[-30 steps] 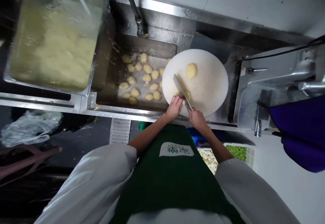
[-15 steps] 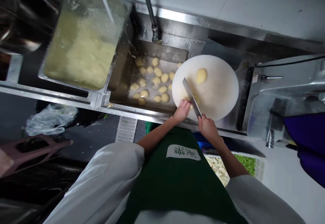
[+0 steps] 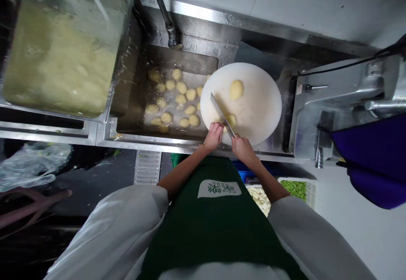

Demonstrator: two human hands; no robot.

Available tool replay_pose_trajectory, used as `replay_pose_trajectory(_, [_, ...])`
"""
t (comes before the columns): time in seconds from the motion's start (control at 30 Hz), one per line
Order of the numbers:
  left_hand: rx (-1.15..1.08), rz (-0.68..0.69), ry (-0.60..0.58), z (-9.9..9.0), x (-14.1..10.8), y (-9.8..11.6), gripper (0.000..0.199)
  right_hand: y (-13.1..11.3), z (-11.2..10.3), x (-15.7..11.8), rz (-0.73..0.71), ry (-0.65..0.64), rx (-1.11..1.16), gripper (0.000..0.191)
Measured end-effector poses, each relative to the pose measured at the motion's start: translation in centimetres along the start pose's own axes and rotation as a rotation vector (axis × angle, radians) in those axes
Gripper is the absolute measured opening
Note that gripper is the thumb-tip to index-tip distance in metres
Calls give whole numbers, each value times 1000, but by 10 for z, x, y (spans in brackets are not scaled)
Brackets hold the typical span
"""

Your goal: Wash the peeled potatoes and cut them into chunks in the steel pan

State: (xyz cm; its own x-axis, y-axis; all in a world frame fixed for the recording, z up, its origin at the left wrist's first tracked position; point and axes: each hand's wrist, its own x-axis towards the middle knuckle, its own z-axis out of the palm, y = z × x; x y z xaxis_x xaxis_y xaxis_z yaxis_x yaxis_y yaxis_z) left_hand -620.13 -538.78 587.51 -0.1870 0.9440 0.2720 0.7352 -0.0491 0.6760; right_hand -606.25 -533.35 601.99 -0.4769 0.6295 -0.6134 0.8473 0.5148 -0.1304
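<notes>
My right hand (image 3: pixel 242 147) is closed round the handle of a kitchen knife (image 3: pixel 221 111), whose blade points away and to the left over a round white cutting board (image 3: pixel 266 115). Left of the blade, my left hand (image 3: pixel 215 136) has its fingers curled against a peeled potato, mostly hidden by fingers and knife. A pale yellow potato piece (image 3: pixel 231 121) shows just right of the blade. Farther back on the board lies a whole peeled potato (image 3: pixel 236 89), touched by neither hand.
Left of the board, several peeled potatoes (image 3: pixel 181 87) lie in water in a sink (image 3: pixel 130 98). A metal tub (image 3: pixel 109 102) of cloudy water with yellowish contents stands further left. A faucet (image 3: pixel 173 34) hangs over the sink; a steel basin unit (image 3: pixel 304 115) is at right.
The view has shifted, so the scene sits further left. More of the potato piece shows right of the blade. Both hands keep their holds.
</notes>
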Motion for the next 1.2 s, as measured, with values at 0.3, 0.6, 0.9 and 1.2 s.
replay_pose_trajectory(0.3, [1, 15, 18, 3, -5, -4, 33, -6, -2, -3, 1, -20, 0, 35])
replay_pose_trajectory(0.6, [-28, 5, 23, 5, -10, -7, 32, -7, 6, 2, -16, -9, -17, 36])
replay_pose_trajectory(0.9, [-67, 59, 88, 9, -15, -13, 30, -10, 7, 4, -20, -16, -41, 36])
replay_pose_trajectory(1.2, [-56, 138, 119, 12, -17, -18, 30, -11, 3, -5, -32, -9, -39, 36])
